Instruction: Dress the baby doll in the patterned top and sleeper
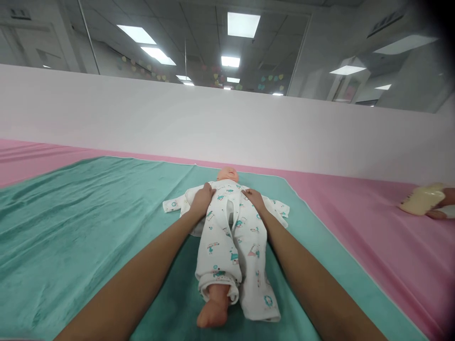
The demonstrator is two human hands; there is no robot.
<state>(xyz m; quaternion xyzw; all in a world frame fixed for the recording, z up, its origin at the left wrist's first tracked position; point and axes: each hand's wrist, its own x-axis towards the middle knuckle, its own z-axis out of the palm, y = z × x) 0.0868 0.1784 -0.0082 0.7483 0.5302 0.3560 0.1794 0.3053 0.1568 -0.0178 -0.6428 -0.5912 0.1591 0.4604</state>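
Observation:
A baby doll (227, 174) lies on its back on a teal blanket (81, 222), its head pointing away from me. It wears a white printed romper (231, 241), and one bare foot (212, 310) sticks out of the left leg. My left hand (203, 198) grips the romper fabric at the doll's left shoulder, fingers curled. My right hand (253, 198) rests on the fabric at the right shoulder, fingers pressed together on the cloth.
The blanket lies on a pink sheet (355, 222) that covers a wide surface. A white padded wall (227, 128) runs along the far side. At the right edge another person's hand holds a cream-coloured object (423, 200).

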